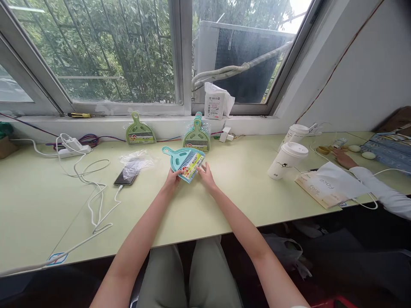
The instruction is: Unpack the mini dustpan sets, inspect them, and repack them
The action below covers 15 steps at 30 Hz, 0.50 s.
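Observation:
A light blue dustpan (pixel 180 159) with a small striped-looking brush and a yellow-green printed label is held tilted above the table in front of me. My left hand (pixel 173 179) is closed on its lower left edge, thumb on top. At the right edge is my right hand (pixel 207 176), its fingers apart and its thumb against the label's side. Just behind stands a stack of green and blue dustpans (pixel 196 136) in clear wrapping. Farther left, a single green dustpan (pixel 140 131) in clear film leans against the wall below the window.
A phone (pixel 126 174) with crumpled clear film (pixel 136 162) on it lies left, beside white cables (pixel 102 188) and a power strip (pixel 74 150). Two white cups (pixel 285 160) stand right, near a paper bag (pixel 321 188). Another person's hand (pixel 344 158) rests far right.

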{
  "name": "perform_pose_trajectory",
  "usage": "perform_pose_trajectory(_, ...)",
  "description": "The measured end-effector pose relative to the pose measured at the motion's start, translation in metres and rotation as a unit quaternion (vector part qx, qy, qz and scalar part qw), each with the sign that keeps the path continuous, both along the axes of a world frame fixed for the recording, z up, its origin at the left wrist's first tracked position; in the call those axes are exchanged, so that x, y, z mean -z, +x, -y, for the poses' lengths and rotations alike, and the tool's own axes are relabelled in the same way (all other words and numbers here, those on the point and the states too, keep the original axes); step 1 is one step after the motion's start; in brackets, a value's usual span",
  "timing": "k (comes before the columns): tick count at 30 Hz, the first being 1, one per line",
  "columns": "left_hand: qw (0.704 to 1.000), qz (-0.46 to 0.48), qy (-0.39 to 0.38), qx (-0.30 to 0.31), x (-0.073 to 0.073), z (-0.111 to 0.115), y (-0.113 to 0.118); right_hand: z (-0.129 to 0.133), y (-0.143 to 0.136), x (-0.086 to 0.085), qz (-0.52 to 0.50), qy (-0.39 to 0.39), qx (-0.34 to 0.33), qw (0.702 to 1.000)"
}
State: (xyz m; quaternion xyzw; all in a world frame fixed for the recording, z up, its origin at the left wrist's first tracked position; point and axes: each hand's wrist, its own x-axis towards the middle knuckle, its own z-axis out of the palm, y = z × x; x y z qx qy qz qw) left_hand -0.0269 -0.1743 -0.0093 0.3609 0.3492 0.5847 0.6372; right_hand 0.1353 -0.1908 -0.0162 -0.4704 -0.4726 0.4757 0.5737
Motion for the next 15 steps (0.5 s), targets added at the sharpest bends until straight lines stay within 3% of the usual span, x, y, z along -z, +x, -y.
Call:
perform_pose_trajectory(3,0.999,-0.023,0.011,0.024,-0.003,0.003,0.001,-0.004,0.003,0.002,-0.115,-0.043,-0.083,0.989)
perform_pose_trajectory(7,0.987,-0.115,0.068,0.086,-0.008,0.005,-0.003,-0.007,0.008,0.003,-0.168,-0.064,-0.048,0.983)
perform_pose_trajectory(10,0.962,-0.249,0.101,0.054,-0.008,-0.002,-0.013,-0.008,0.014,0.002,-0.176,-0.049,-0.048,0.982)
perform_pose_trajectory(12,0.922,-0.367,0.115,-0.048,-0.004,-0.009,-0.024,-0.007,0.019,0.0,-0.172,-0.034,-0.048,0.983)
perform_pose_trajectory(15,0.786,-0.572,0.14,-0.186,0.007,-0.018,-0.04,-0.006,0.025,-0.002,-0.167,-0.023,-0.041,0.985)
